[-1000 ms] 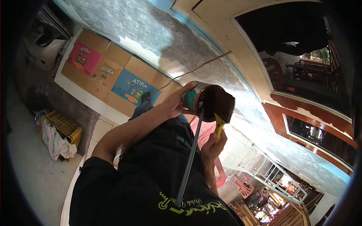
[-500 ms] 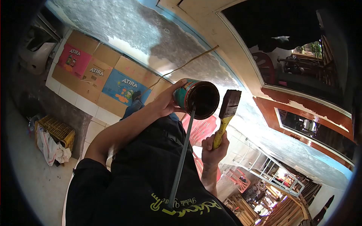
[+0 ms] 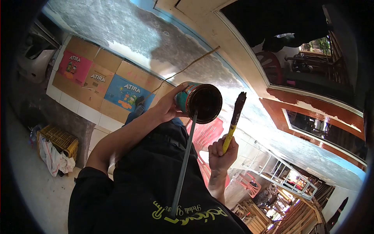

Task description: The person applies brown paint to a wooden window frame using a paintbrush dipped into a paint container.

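My left hand (image 3: 168, 105) is wrapped round the side of a green-labelled paint can (image 3: 184, 98), its open mouth facing the camera. The inside is dark, with brown-black stain round the rim. A thin grey rod (image 3: 182, 167) stands in the can and leans out over my black shirt. In my right hand (image 3: 224, 154) is a paintbrush (image 3: 233, 124), gripped by its yellow handle, bristles up. Dark paint coats the bristles, which are seen edge-on. The brush is beside the can, apart from it.
A peeling wall (image 3: 187, 58) runs alongside, with a partly painted brown door frame (image 3: 311, 102) and dark glass at right. Flattened cardboard (image 3: 105, 85) covers floor tiles. Also around are a pink plastic chair (image 3: 208, 132), a yellow crate (image 3: 58, 140), a white metal rack (image 3: 272, 171) and stacked wood (image 3: 253, 218).
The paintbrush has turned in my right hand, from showing its broad face to showing its narrow edge. The paint can has shifted slightly left in view, with the rod still in it.
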`<act>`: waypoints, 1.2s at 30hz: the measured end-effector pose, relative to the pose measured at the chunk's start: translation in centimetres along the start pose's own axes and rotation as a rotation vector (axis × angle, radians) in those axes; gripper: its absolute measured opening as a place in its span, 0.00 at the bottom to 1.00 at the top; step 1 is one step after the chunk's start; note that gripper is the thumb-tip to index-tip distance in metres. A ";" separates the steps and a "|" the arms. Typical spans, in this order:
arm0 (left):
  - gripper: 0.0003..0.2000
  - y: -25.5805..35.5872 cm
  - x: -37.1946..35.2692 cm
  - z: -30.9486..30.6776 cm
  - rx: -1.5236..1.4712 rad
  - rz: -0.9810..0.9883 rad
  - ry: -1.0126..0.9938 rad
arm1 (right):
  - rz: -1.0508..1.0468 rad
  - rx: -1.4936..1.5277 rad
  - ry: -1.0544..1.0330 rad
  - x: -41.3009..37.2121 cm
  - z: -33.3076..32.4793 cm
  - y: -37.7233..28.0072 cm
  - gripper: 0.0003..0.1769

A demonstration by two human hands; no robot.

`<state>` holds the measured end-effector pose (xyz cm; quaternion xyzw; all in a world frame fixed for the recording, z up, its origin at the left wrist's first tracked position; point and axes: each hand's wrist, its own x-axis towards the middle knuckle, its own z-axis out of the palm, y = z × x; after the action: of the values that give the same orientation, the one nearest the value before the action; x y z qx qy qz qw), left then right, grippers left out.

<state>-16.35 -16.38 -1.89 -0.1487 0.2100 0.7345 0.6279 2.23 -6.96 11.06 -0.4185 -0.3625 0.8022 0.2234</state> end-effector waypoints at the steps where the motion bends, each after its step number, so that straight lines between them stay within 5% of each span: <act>1: 0.28 0.0 0.0 0.0 -0.002 -0.005 0.005 | 0.008 0.003 -0.015 0.0 -0.1 -0.1 0.18; 15: 0.28 -0.1 -0.1 0.0 -0.010 -0.013 -0.021 | -0.035 0.015 -0.149 -0.6 0.2 -0.4 0.17; 24: 0.26 0.0 -0.6 0.8 0.000 -0.018 0.002 | -0.114 -0.054 -0.034 -0.5 -0.2 0.6 0.16; 27: 0.28 0.0 -0.3 0.2 0.006 -0.022 -0.017 | -0.485 -0.392 -0.054 -1.0 0.9 0.9 0.13; 33: 0.28 0.1 -0.5 0.5 0.035 -0.001 -0.027 | -0.900 -1.320 0.044 0.5 -1.7 4.5 0.15; 36: 0.26 0.2 -1.0 1.3 0.008 0.004 0.025 | -0.951 -1.313 0.041 0.8 -2.1 5.3 0.14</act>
<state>-16.35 -16.60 -0.30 -0.1550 0.2209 0.7331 0.6243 3.23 -9.01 5.74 -0.2802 -0.8943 0.2373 0.2558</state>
